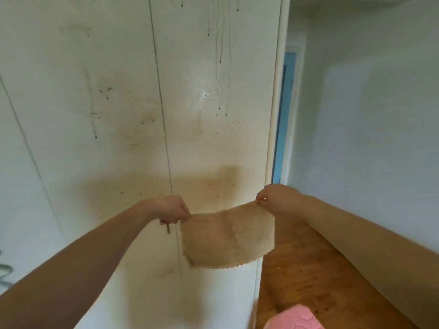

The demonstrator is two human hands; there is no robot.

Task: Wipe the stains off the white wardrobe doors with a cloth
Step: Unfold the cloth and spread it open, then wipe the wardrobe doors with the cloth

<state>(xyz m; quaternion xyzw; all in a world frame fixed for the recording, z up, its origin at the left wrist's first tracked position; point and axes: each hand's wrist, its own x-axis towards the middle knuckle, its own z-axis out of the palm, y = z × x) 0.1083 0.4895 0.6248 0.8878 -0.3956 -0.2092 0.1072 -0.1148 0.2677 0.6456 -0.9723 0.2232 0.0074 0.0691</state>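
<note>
Wardrobe doors (114,103) fill the view, white but marked with brownish stains (215,184) and dark drip runs, heaviest near the seam between two panels. Just in front of them hangs the tan cloth (228,236), stretched by its top corners. The left hand (172,208) pinches one corner and the right hand (275,198) the other, fingers curled tight on the fabric. This looks like readying the cloth. Next it needs gathering into one hand and pressing flat on a stain.

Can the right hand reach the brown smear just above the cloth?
Probably yes: the right hand pinches the cloth just below the brown smear, with nothing between them.
</note>
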